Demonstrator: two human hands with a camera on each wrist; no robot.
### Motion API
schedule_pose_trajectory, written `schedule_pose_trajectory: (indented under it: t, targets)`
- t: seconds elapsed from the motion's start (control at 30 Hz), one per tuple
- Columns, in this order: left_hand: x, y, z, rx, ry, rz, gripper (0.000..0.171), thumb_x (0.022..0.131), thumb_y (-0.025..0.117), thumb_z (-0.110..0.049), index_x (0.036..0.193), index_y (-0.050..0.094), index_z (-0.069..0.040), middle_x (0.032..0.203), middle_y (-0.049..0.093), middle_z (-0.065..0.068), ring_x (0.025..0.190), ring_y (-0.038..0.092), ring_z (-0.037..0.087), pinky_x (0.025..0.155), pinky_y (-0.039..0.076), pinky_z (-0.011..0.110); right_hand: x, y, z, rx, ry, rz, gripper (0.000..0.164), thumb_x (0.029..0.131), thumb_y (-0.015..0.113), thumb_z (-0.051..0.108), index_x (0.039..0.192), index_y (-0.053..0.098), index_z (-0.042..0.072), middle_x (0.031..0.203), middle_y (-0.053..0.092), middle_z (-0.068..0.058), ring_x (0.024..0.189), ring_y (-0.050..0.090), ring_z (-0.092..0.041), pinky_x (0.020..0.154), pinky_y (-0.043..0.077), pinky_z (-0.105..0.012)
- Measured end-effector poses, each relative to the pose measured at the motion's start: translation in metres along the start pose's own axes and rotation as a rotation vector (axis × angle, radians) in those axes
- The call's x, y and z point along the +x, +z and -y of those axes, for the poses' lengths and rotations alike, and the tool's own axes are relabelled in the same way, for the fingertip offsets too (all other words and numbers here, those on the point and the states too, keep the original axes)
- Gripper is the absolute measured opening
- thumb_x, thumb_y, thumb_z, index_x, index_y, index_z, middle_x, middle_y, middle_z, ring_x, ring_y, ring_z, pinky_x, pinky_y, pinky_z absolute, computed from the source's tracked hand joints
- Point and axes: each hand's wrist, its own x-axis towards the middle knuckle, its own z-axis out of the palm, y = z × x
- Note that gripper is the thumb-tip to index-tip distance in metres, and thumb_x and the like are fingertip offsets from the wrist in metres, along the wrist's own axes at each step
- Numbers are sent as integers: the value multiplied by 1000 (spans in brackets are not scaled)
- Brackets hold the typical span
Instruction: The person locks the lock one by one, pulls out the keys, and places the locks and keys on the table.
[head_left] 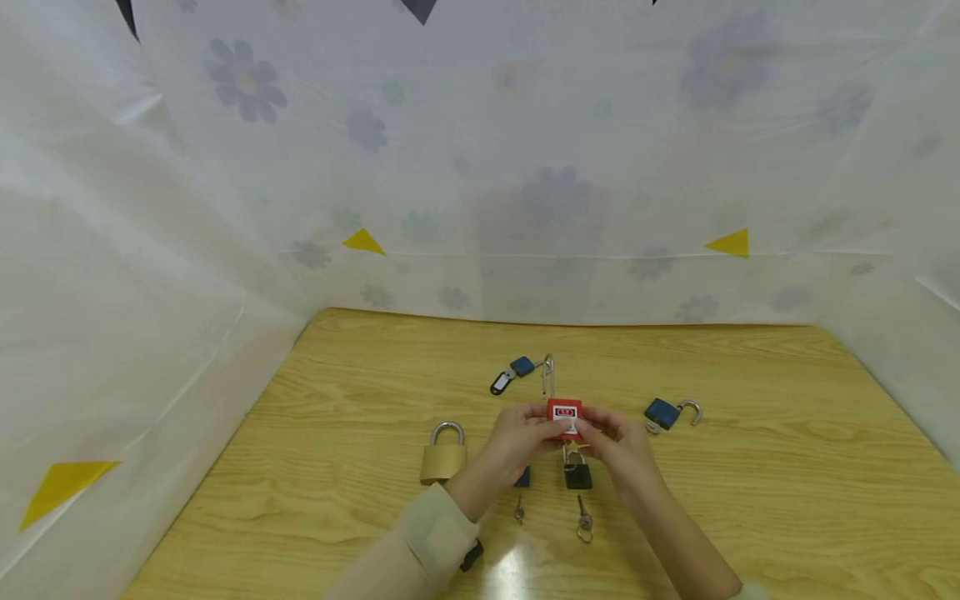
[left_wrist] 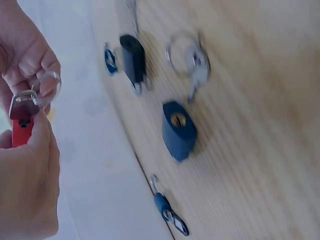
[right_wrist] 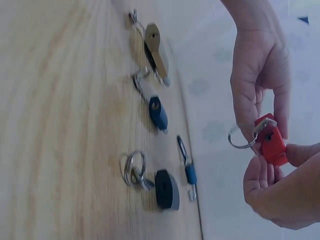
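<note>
Tabletop (head_left: 337, 400) is stretching beneath the left hand (head_left: 517, 433) and right hand (head_left: 618, 442), which are both pinching the red padlock (head_left: 564, 408) between them, neither nearer. Its long shackle (head_left: 553, 379) is pointing away from the person. Wrist views are showing a ring (right_wrist: 242, 147), a key (right_wrist: 264, 126) and, hidden from the head view, the dark keyhole (right_wrist: 268, 136); insertion is remaining unclear.
</note>
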Motion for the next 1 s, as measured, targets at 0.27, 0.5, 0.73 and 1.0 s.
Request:
schedule_pose_trajectory:
  t: [0.27,0.5,0.73,1.0]
  targets:
    - [-37,-6,4,-32,24,-6,36,85,65,-5,117,56,9,109,66,19,93,66,19,81,56,31,-30,10,4,21,11,0,39,92,56,9,126,48,-8,114,58,-11,88,56,-6,78,53,-20]
    - [-54,-9,10,-62,43,-23,37,84,67,-6,116,56,8,107,66,16,88,65,15,81,56,29,-44,14,3,34,-2,4,39,89,59,6,123,50,-9,108,60,-9,88,56,-8,78,53,-22]
    - [-57,-10,11,-78,44,-33,37,84,67,-6,116,56,7,105,67,15,86,65,13,81,56,29,-46,14,2,49,33,27,41,90,58,8,126,47,-8,114,59,-11,88,58,-9,79,53,-24]
    - [-65,-10,6,-118,18,57,34,85,64,-4,116,55,8,106,67,16,88,66,16,82,56,30,-28,4,11,149,88,88,45,96,49,33,127,48,0,103,56,8,90,53,-10,80,48,-23]
